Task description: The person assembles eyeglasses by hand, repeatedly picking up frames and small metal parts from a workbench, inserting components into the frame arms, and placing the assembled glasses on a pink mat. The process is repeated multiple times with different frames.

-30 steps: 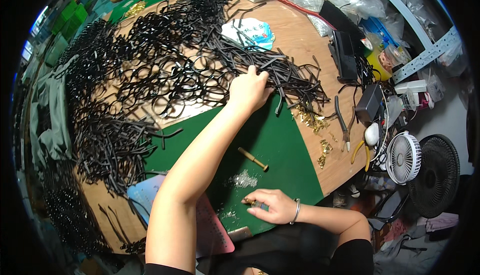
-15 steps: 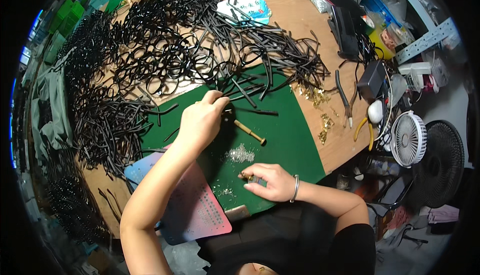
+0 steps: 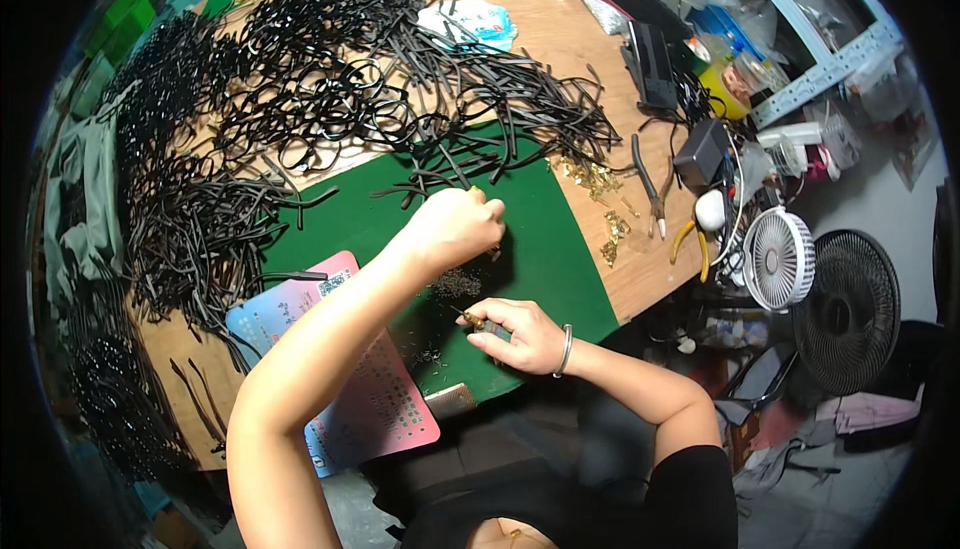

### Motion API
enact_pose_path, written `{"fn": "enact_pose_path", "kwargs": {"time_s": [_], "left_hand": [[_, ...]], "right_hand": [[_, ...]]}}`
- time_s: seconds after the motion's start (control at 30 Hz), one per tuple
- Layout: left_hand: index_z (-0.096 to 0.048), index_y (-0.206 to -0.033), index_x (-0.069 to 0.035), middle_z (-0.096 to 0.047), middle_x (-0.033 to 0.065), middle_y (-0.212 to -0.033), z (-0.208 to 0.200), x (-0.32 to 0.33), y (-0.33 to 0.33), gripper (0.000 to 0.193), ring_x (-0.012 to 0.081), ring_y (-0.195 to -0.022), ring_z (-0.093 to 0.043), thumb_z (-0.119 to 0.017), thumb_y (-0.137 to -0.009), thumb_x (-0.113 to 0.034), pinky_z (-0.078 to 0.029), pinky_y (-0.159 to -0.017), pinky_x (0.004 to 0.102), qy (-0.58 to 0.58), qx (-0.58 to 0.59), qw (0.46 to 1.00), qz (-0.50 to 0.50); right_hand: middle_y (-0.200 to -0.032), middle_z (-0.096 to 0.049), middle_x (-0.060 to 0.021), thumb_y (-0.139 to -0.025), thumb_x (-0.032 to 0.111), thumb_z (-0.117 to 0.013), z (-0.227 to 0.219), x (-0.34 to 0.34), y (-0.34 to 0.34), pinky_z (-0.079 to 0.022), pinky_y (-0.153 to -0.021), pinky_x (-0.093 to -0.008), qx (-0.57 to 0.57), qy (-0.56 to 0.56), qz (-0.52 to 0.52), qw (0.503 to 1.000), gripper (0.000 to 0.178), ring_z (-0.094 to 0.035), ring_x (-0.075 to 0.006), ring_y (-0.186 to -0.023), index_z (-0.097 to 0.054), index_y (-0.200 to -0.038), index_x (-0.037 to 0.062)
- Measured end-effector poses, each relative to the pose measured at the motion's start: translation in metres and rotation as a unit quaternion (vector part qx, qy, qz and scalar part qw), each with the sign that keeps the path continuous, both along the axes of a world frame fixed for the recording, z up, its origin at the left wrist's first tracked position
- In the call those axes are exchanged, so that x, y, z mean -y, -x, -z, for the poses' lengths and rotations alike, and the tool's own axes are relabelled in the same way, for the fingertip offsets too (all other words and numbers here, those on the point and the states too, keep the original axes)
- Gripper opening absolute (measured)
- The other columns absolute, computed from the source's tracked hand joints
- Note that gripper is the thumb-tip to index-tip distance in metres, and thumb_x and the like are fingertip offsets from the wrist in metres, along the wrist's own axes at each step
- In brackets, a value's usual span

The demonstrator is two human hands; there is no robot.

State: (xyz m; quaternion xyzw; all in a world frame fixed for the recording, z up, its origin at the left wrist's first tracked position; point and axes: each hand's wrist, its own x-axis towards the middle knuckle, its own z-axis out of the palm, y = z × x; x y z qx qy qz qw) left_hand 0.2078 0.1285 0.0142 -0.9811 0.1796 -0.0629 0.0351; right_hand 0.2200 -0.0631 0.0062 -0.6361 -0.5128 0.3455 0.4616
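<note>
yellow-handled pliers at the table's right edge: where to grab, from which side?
Take the pliers by the yellow handles, coming from above on the table-edge side. The handles lie flat, splayed slightly and point toward the open edge near the small white fan; the dark jaws point inward toward the clutter of cables and brass bits.

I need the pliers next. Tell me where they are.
In the head view, the pliers lie on the bare table right of the green mat, beside the small white fan.

Hands (image 3: 455, 229) over green mat (image 3: 340, 224)
</note>
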Motion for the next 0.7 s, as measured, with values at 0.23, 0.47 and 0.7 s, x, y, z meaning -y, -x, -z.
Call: {"fn": "enact_pose_path", "kwargs": {"time_s": [0.23, 0.47, 0.7], "left_hand": [[-0.056, -0.095, -0.007, -0.059, 0.0084, -0.082, -0.017, -0.003, 0.011, 0.017, 0.0214, -0.071, -0.063, -0.054, -0.079, -0.011, -0.052, -0.057, 0.0308, 0.081, 0.056, 0.994, -0.051], [-0.06, -0.099, -0.001, -0.063, 0.0105, -0.078, -0.085, 0.021, 0.102, 0.02, 0.0173, -0.068, -0.062, -0.06, -0.08, 0.005, -0.049, -0.061, 0.0258, 0.445, 0.223, 0.847, -0.187], [-0.056, -0.105, 0.001, -0.057, 0.0009, -0.07, -0.068, 0.076, 0.197, 0.018, 0.0045, -0.06, -0.053, -0.056, -0.087, -0.002, -0.043, -0.054, 0.0207, 0.687, 0.033, 0.635, -0.352]], "right_hand": [[-0.077, -0.061, -0.0067, -0.086, 0.018, -0.059, -0.016, 0.003, -0.018, -0.047, -0.057, -0.0269, -0.243, 0.174, -0.035, 0.954, 0.021, -0.056, -0.011, -0.057, -0.059, -0.097, 0.0013], [-0.088, -0.064, -0.0185, -0.081, 0.021, -0.056, -0.042, -0.043, -0.133, -0.051, -0.073, -0.0401, 0.348, 0.271, 0.195, 0.876, 0.024, -0.063, -0.0323, -0.084, -0.061, -0.093, 0.0011], [-0.093, -0.063, -0.0248, -0.082, 0.011, -0.05, -0.022, -0.074, -0.144, -0.052, -0.076, -0.0412, 0.516, 0.332, 0.189, 0.766, 0.019, -0.064, -0.0348, -0.089, -0.06, -0.092, -0.0017]]}}
